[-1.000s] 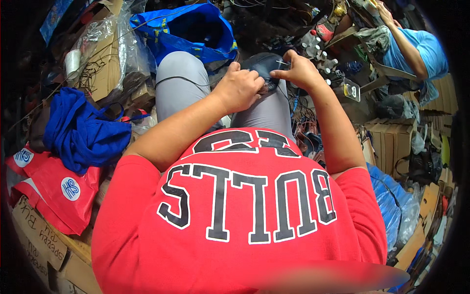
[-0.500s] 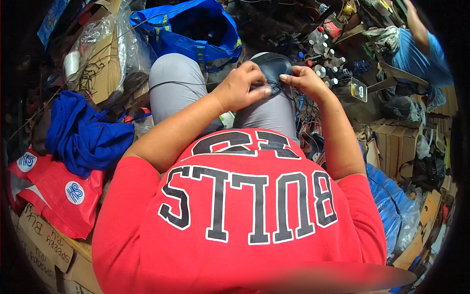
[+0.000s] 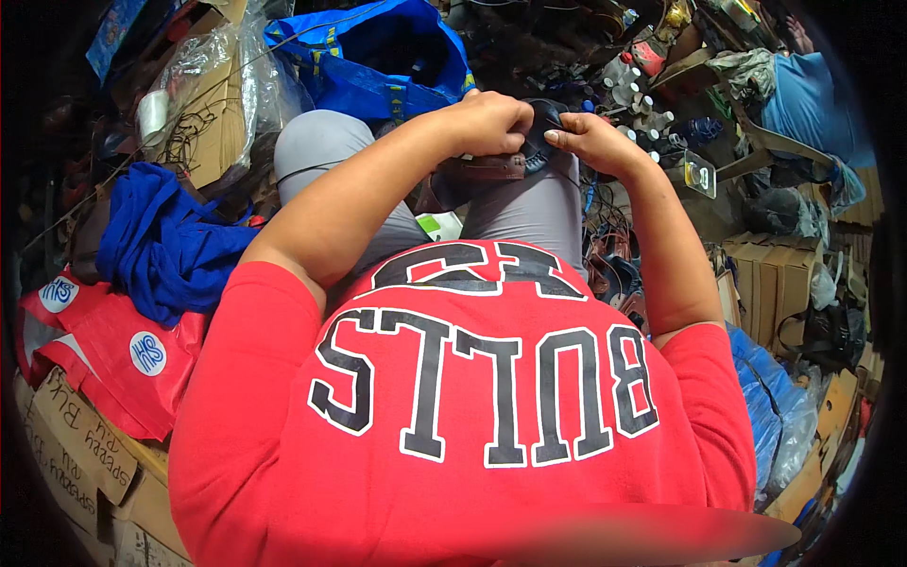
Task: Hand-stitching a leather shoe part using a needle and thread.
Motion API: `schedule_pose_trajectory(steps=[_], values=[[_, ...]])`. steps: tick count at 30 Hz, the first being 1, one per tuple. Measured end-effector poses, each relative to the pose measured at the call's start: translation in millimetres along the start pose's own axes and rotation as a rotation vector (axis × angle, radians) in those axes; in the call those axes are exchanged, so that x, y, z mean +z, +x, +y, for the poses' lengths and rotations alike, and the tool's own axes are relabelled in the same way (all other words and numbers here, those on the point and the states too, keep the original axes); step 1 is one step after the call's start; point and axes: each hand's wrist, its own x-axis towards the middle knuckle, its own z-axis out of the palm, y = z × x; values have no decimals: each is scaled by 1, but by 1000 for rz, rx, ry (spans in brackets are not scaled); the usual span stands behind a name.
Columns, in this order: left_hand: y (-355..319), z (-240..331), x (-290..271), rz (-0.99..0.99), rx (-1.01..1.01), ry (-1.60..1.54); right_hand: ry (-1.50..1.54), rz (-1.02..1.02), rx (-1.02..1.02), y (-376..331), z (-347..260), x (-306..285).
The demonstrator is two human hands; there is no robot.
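Note:
A dark shoe (image 3: pixel 540 128) rests over my right knee, tilted, with part of it hidden by my hands. A brown strip (image 3: pixel 496 168) shows just below it, running left from the shoe. My left hand (image 3: pixel 493 123) is closed at the shoe's left side; what its fingers grip is hidden. My right hand (image 3: pixel 597 144) pinches the shoe's right edge between thumb and fingers. Grey trousers (image 3: pixel 524 213) cover my knees beneath the shoe.
An open blue bag (image 3: pixel 359 61) stands beyond my knees. Blue cloth (image 3: pixel 161 241) and a red bag (image 3: pixel 123 364) lie at the left, above a cardboard box (image 3: pixel 85 444). Several bottles (image 3: pixel 628 90) stand at the far right, near cardboard (image 3: pixel 770 283) and someone's blue clothing (image 3: pixel 808 104).
My left hand has moved up and to the right, from open-looking fingers to a closed fist. The shoe has turned, and the brown strip now shows. The other person's arm has drawn back.

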Motion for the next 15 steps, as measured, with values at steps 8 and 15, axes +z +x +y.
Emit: schedule_pose_trajectory(steps=[8, 15], values=[[-58, 15, -52, -32, -137, -1174, -142, -183, 44, 15, -7, -9], [-191, 39, -178, 220, 279, -1368, -265, -166, 0, 27, -11, -9]])
